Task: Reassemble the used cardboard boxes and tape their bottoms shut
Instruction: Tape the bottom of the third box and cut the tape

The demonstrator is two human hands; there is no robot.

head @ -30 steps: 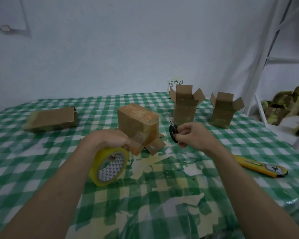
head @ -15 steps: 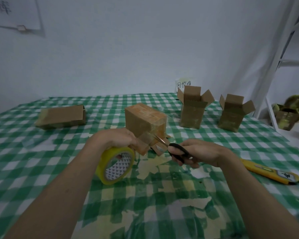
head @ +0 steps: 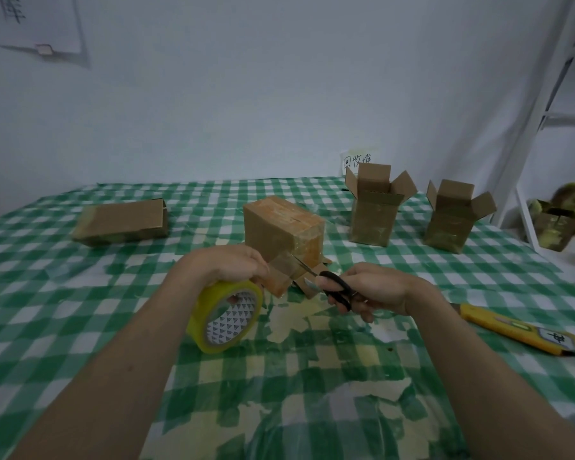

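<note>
Green and white checked cloth (head: 80, 293) covers the desk, with worn pale patches near the person. At the centre stands the cardboard box (head: 284, 229), bottom side up; its lower flaps are partly hidden behind the hands. The left hand (head: 226, 265) reaches forward, its grip closed around the yellow tape roll (head: 224, 317), and a clear strip of tape (head: 284, 260) runs from it to the box. The right hand (head: 367, 290) grips black scissors (head: 332, 287); the blades stand open at the strip. If they touch it is hard to tell. A yellow utility knife (head: 521, 328) lies at the right.
</note>
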